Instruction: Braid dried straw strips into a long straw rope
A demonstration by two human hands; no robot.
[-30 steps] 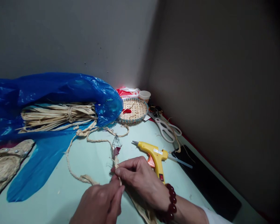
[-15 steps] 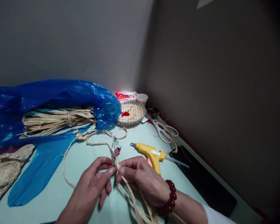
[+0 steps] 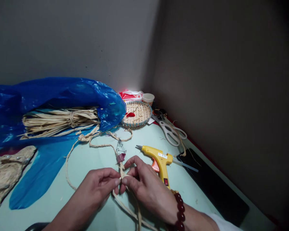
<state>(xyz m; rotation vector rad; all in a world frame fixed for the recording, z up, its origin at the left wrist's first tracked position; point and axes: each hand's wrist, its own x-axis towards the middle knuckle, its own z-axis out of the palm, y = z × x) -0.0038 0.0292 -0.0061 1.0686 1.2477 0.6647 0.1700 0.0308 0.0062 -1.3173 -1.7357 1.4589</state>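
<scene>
Both the left hand point(image 3: 100, 186) and right hand point(image 3: 144, 186) pinch closed on the pale braided straw cord point(image 3: 121, 175) just below its small maroon binder clip point(image 3: 120, 157), low over the pale green surface point(image 3: 91, 160); steady tension should keep the plait tight.

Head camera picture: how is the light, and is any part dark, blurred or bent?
Head view: the light is dim and uneven, brightest on the table around both hands; the right wall and the frame's right edge fall into near black. A bright glare spot sits on the red packet. The hands, straw braid and glue gun look sharp. The table edge bends from wide-angle distortion.
</scene>
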